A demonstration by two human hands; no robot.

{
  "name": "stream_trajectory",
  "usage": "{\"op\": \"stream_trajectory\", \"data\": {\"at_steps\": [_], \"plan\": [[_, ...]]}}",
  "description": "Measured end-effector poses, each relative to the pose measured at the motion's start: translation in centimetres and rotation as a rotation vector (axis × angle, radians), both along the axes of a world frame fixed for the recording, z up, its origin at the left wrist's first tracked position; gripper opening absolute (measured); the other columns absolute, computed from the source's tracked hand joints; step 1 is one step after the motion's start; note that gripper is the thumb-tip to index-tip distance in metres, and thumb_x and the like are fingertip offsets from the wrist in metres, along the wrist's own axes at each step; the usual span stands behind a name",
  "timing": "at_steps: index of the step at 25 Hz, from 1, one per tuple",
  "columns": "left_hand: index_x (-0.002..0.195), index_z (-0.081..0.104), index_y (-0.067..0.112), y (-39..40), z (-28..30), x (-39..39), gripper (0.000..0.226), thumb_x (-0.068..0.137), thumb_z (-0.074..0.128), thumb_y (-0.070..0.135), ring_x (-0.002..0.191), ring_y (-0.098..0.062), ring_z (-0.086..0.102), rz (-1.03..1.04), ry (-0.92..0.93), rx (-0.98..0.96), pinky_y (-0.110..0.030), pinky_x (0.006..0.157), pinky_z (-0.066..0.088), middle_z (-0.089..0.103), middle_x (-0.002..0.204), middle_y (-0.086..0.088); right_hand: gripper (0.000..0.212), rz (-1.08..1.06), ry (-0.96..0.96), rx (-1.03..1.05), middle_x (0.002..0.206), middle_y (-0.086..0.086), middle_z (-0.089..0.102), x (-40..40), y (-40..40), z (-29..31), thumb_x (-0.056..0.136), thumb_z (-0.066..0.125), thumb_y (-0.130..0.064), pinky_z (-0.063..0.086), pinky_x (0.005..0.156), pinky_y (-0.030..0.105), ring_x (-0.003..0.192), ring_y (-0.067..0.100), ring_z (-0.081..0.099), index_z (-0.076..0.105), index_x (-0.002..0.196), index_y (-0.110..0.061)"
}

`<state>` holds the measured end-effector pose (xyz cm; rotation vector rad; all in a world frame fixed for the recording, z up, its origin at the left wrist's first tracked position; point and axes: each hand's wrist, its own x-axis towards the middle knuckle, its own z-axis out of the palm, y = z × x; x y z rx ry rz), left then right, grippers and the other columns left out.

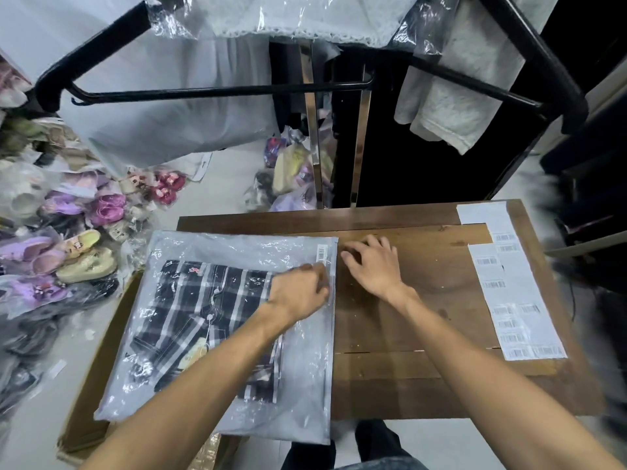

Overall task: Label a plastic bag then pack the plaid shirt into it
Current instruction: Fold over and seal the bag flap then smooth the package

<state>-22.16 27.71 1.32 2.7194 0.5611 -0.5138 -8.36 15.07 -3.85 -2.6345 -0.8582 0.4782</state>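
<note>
A clear plastic bag [237,252] lies flat across the left side of the wooden table [407,334], overhanging its left edge. Inside it sits the folded black-and-white plaid shirt [190,310]. A barcode label [321,254] is stuck near the bag's upper right corner. My left hand [298,293] rests on the bag's right edge, fingers curled and pinching the plastic just below the label. My right hand [373,262] hovers beside it over bare wood, fingers spread and holding nothing.
Sheets of barcode labels [519,300] lie along the table's right side. A cardboard box [98,378] sits under the bag at the left. Bagged slippers [78,252] are piled on the floor at left. A black garment rack [237,91] with hanging clothes stands behind the table.
</note>
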Motion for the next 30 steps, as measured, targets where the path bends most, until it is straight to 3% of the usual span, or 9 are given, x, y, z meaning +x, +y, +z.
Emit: {"op": "stream_trajectory", "data": {"at_steps": [3,5,8,13,19,22,30], "plan": [[0.154,0.036,0.027,1.9,-0.7,2.5,0.055,0.102,0.045,0.045,0.128,-0.033,0.054,-0.004,0.045,0.095,-0.048,0.106,0.040,0.055,0.141,-0.010,0.040,-0.157,0.154,0.069,0.135,0.008,0.063,0.4,2.4,0.2,0.100,0.046,-0.052,0.033,0.103,0.044,0.130,0.033,0.046,0.070,0.128,-0.036],[0.161,0.021,0.036,2.9,-1.3,3.8,0.063,0.104,0.044,0.046,0.135,-0.036,0.047,0.010,0.104,0.038,-0.053,0.111,0.037,0.047,0.146,-0.013,0.037,-0.234,0.155,0.107,0.123,0.003,0.073,0.4,3.4,0.1,0.097,0.051,-0.054,0.036,0.099,0.043,0.124,0.032,0.055,0.074,0.119,-0.036],[0.161,0.012,0.048,4.0,-2.3,4.7,0.062,0.104,0.038,0.051,0.138,-0.039,0.043,-0.018,0.169,-0.068,-0.055,0.110,0.041,0.038,0.148,-0.016,0.030,-0.336,0.143,0.097,0.109,-0.001,0.078,0.5,4.6,0.2,0.094,0.059,-0.053,0.037,0.094,0.040,0.115,0.028,0.063,0.078,0.109,-0.036],[0.160,0.009,0.050,4.4,-2.6,5.6,0.061,0.105,0.033,0.053,0.132,-0.037,0.045,-0.054,0.233,-0.034,-0.055,0.105,0.045,0.037,0.138,-0.015,0.033,-0.463,0.244,0.052,0.109,-0.003,0.078,1.1,5.5,0.1,0.086,0.063,-0.060,0.043,0.099,0.040,0.114,0.026,0.066,0.080,0.101,-0.036],[0.160,0.000,0.052,4.5,-2.8,5.5,0.061,0.105,0.028,0.054,0.134,-0.034,0.041,-0.060,0.248,-0.025,-0.056,0.107,0.044,0.033,0.143,-0.014,0.032,-0.401,0.227,-0.037,0.111,-0.001,0.077,0.5,5.4,0.8,0.093,0.058,-0.057,0.035,0.098,0.042,0.114,0.027,0.066,0.079,0.104,-0.035],[0.159,0.001,0.054,4.6,-2.7,5.4,0.061,0.105,0.031,0.050,0.134,-0.033,0.040,-0.052,0.248,-0.030,-0.056,0.106,0.044,0.032,0.142,-0.013,0.036,-0.356,0.201,-0.097,0.102,0.001,0.077,-0.2,5.8,1.2,0.095,0.054,-0.056,0.031,0.095,0.043,0.107,0.028,0.067,0.080,0.096,-0.031],[0.159,-0.001,0.054,4.6,-2.9,5.4,0.061,0.105,0.027,0.058,0.135,-0.032,0.039,-0.044,0.258,-0.036,-0.056,0.104,0.046,0.029,0.147,-0.012,0.036,-0.316,0.313,-0.186,0.093,0.000,0.075,-3.1,3.4,1.8,0.095,0.056,-0.054,0.033,0.096,0.044,0.101,0.026,0.067,0.079,0.088,-0.028]]}}
